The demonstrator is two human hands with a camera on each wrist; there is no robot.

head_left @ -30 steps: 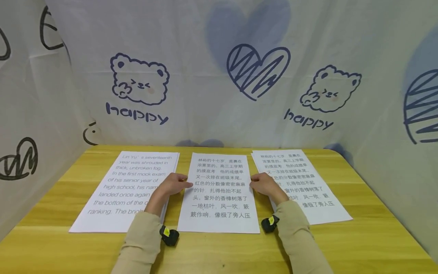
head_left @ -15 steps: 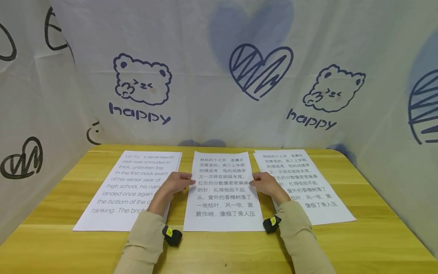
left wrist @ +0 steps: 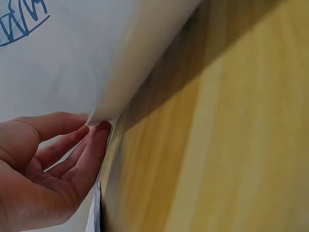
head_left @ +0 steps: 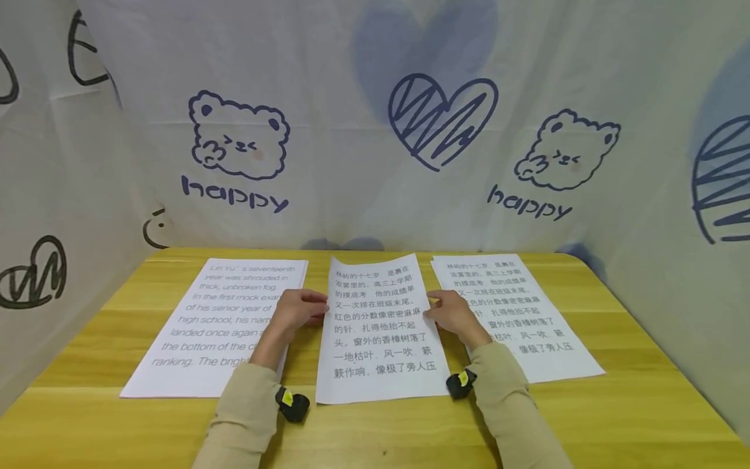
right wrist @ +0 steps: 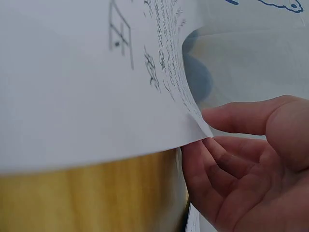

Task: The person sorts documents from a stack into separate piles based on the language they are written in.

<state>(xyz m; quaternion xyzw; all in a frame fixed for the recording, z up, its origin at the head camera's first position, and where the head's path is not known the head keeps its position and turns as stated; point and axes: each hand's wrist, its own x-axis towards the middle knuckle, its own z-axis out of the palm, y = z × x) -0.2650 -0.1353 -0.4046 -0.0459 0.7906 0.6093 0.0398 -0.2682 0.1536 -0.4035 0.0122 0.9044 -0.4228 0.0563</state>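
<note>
A sheet of paper (head_left: 381,339) printed with Chinese characters is in the middle of the head view. My left hand (head_left: 297,312) pinches its left edge and my right hand (head_left: 450,312) pinches the opposite edge, both above mid-height. The sheet bows between them, its top corners curling up. From the left wrist, the raised underside of the paper (left wrist: 130,72) shows over the wood, with the thumb and fingers of the left hand (left wrist: 53,164) at its edge. In the right wrist view, the edge of the sheet (right wrist: 87,106) sits between thumb and fingers of the right hand (right wrist: 251,159).
English-text sheets (head_left: 170,374) lie stacked to the left, partly behind the left forearm. On the right are slanted sheets with Chinese text (head_left: 556,365), overlapped by the right hand and forearm. A printed cloth (head_left: 340,176) hangs behind the wooden table (head_left: 363,436).
The middle sheet has gone from lying nearly flat to being lifted and bowed, slightly turned, its lower left corner nearer me. Both hands still hold its sides; the side stacks stay put.
</note>
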